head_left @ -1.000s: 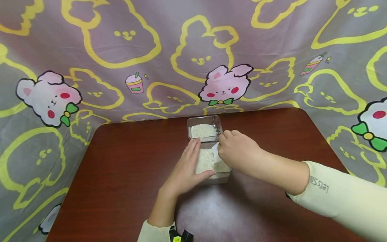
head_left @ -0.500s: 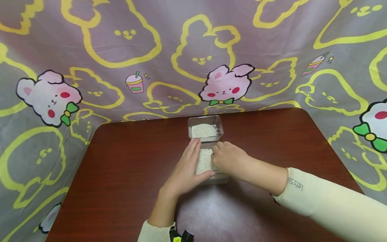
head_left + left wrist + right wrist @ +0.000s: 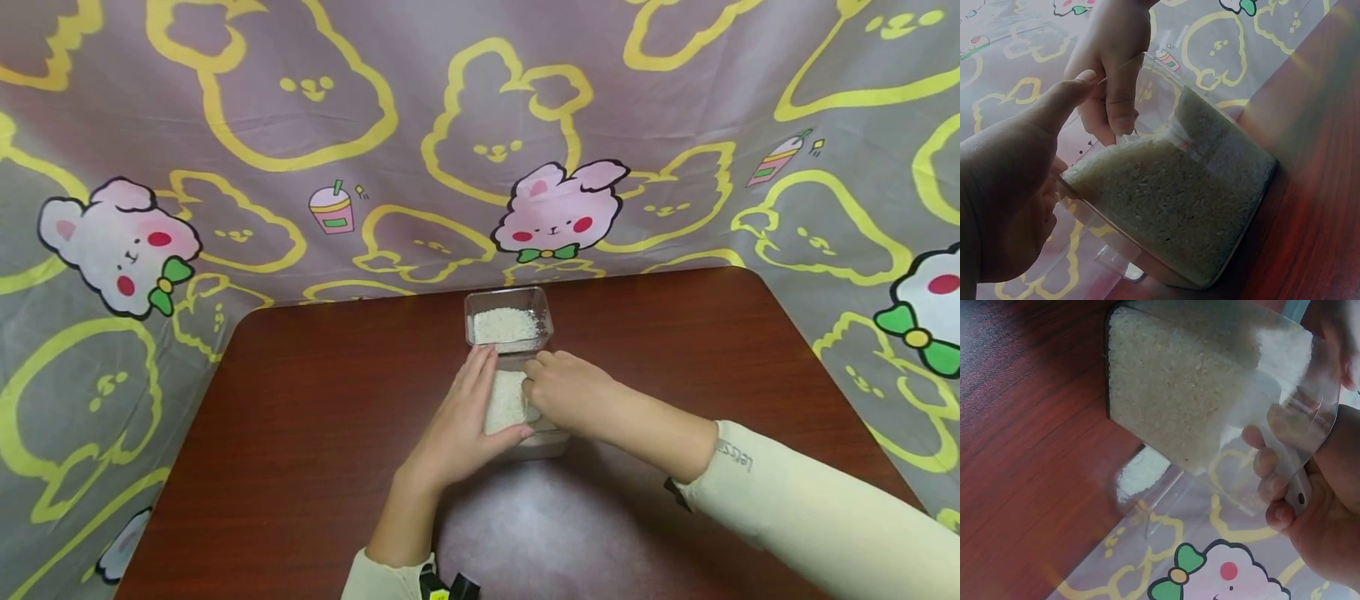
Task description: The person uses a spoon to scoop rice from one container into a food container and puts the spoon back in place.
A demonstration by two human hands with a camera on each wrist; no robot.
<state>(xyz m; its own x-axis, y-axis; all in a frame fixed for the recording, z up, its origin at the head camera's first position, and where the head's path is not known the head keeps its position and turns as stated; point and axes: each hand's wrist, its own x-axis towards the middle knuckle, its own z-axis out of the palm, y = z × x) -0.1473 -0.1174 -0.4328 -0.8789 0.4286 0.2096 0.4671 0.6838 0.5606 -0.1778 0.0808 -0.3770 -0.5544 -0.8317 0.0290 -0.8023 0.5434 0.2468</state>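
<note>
Since a second ago, the right hand (image 3: 570, 392) has moved left and down into the large clear container (image 3: 536, 447), and the white scoop (image 3: 1295, 481), which then showed beside it from above, is now hidden from the head view; the left hand (image 3: 461, 421) has stayed put. Seen through the container wall by the right wrist camera, the scoop is pale and smooth, with a slim handle that has a dark hole near its end, and its wider part is down against the rice (image 3: 1166, 206). That rice is off-white and fine-grained, filling much of the container, its surface uneven and heaped higher toward one side. Standing on the reddish-brown table (image 3: 337, 417), the container has straight clear walls and rounded corners. Just behind it, a smaller clear box (image 3: 487, 300) holds a low white layer of rice. Fingers and thumb of the right hand are clamped on the scoop's handle, the knuckles uppermost and the forearm coming in from the right in a cream sleeve (image 3: 810, 508). On the left hand, straight fingers lie along the container's left side, the thumb spread apart from them over the near rim.
</note>
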